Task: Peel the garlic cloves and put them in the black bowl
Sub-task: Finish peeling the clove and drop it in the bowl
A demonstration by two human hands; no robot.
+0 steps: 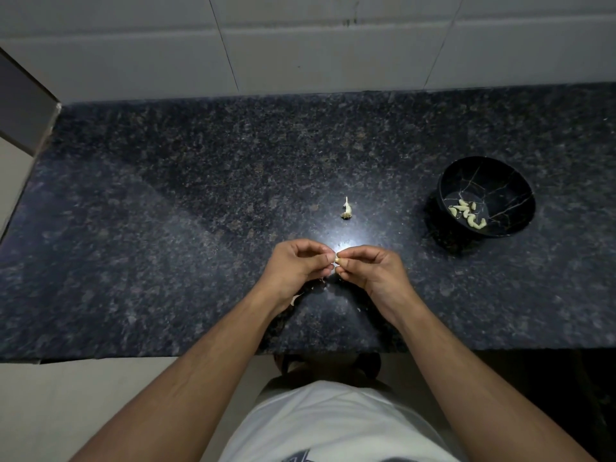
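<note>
dark granite counter [166, 228] under a tiled wall. near its front edge, left hand [295, 266] and right hand [373, 270] pinch one garlic clove [337, 260], peeling it. next, carry it to the black bowl [515, 191] toward the right edge.

A home kitchen; speckled granite counter [166, 201] against a white tiled wall [300, 45].

Both forearms are bare to the edge of the frame, with no sleeves, watch, bracelets or rings showing on the left hand [296, 265] or the right hand [370, 266]. The person wears a white T-shirt [333, 425] bearing a dark blue printed mark, cut off at the bottom edge. Below the counter edge, dark footwear [328, 363] shows dimly.
</note>
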